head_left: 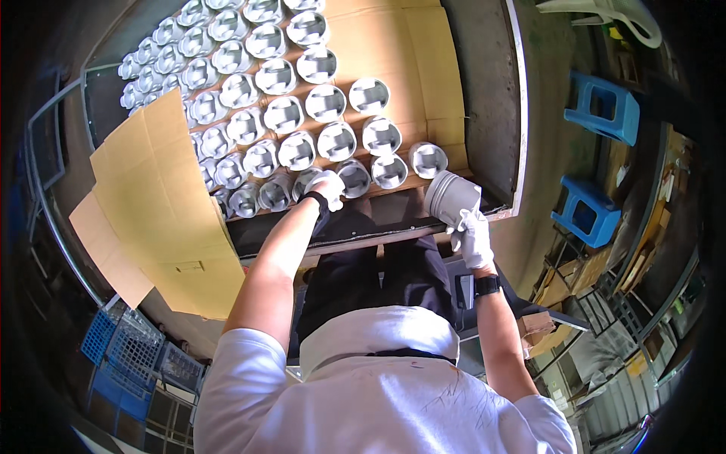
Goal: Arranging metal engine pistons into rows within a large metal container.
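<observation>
My right hand [474, 240], in a white glove, grips a grey metal piston [452, 197] that is tilted on its side above the front edge of the bin. Ring grooves run round the piston's near end. My left hand [327, 189], gloved too, reaches down at the front row, between a piston [305, 181] on its left and another piston [353, 178] on its right. Its fingertips are hidden, so whether it holds either one does not show. Several rows of pistons [297, 150] stand on brown cardboard [408, 68], their open ends facing up.
The bin has a dark right wall [493, 98] with a pale rim and a dark front edge [333, 236]. A folded cardboard flap [159, 204] hangs over its left side. Blue stools [588, 212] stand at the right. Blue plastic crates [121, 348] are at the lower left.
</observation>
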The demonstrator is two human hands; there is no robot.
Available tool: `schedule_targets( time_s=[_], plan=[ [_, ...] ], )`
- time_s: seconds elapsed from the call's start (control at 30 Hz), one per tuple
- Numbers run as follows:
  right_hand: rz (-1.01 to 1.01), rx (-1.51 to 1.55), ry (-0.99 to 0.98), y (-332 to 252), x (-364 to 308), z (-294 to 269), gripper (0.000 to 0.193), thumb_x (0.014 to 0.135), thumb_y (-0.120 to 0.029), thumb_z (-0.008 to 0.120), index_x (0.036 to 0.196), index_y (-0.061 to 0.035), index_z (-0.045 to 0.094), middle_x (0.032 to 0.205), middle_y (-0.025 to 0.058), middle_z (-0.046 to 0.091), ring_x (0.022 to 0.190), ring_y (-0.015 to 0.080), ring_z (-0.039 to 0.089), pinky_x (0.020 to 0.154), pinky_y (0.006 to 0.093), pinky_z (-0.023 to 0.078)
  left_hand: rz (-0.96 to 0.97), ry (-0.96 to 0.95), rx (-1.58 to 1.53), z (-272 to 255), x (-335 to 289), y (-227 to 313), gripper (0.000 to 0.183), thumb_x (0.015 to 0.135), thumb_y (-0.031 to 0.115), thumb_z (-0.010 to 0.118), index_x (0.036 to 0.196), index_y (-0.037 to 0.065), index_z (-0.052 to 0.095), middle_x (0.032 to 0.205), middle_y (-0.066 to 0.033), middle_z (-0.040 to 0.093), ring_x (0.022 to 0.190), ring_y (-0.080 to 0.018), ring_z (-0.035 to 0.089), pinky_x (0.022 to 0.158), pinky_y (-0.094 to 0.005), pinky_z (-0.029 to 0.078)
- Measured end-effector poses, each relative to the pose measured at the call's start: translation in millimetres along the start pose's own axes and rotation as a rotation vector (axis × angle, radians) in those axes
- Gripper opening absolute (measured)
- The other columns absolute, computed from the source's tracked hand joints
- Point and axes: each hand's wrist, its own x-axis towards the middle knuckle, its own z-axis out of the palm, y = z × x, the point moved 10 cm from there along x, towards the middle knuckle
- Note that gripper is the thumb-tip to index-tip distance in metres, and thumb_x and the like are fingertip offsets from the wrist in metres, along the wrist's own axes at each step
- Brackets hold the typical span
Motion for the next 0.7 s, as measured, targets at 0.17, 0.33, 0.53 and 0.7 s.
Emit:
schedule_targets(
  time_s=[0.17, 0.33, 0.53, 0.7],
  plan=[
    [-0.021, 0.014, 0.032, 3.2, 0.3, -5.8, 0.017, 0.09, -0.018, 0.056, 0.077, -0.0068, 0.057, 0.068, 0.002, 0.058, 0.056, 0.0108, 0.055, 0.052, 0.0239, 0.043, 0.011, 0.021, 0.005, 3.2, 8.3, -2.3, 0.02, 0.08, 0.011, 0.058, 0.061, 0.007, 0.053, 0.058, -0.0105, 0.051, 0.041, -0.0243, 0.048, 0.036, -0.0415, 0.038],
    [-0.008, -0.021, 0.005, 2.8, 3.6, 0.9, 0.014, 0.09, -0.018, 0.058, 0.082, -0.0065, 0.059, 0.069, 0.001, 0.058, 0.061, 0.0108, 0.057, 0.056, 0.024, 0.043, 0.013, 0.006, -0.007, -26.2, 47.7, -47.7, 0.019, 0.084, 0.014, 0.058, 0.068, 0.003, 0.057, 0.061, -0.0146, 0.057, 0.046, -0.0277, 0.056, 0.04, -0.0415, 0.045],
    [-0.021, 0.007, 0.037, 13.0, 5.4, -12.6, 0.015, 0.09, -0.019, 0.058, 0.09, -0.0044, 0.061, 0.077, 0.0008, 0.061, 0.069, 0.0091, 0.057, 0.063, 0.0243, 0.045, 0.027, 0.029, 0.185, -9.6, 30.4, -23.6, 0.014, 0.082, 0.013, 0.056, 0.069, 0.009, 0.052, 0.064, -0.0111, 0.053, 0.052, -0.0221, 0.05, 0.043, -0.0399, 0.038],
    [-0.031, -0.01, 0.02, 16.7, 7.7, -16.9, 0.018, 0.09, -0.019, 0.058, 0.097, -0.003, 0.062, 0.081, 0.0014, 0.063, 0.072, 0.0091, 0.058, 0.065, 0.0244, 0.046, -0.056, -0.053, 0.166, -4.8, 17.7, -16.3, 0.022, 0.087, 0.016, 0.058, 0.078, -0.003, 0.062, 0.068, -0.0199, 0.065, 0.06, -0.033, 0.068, 0.049, -0.0441, 0.055]
  ],
)
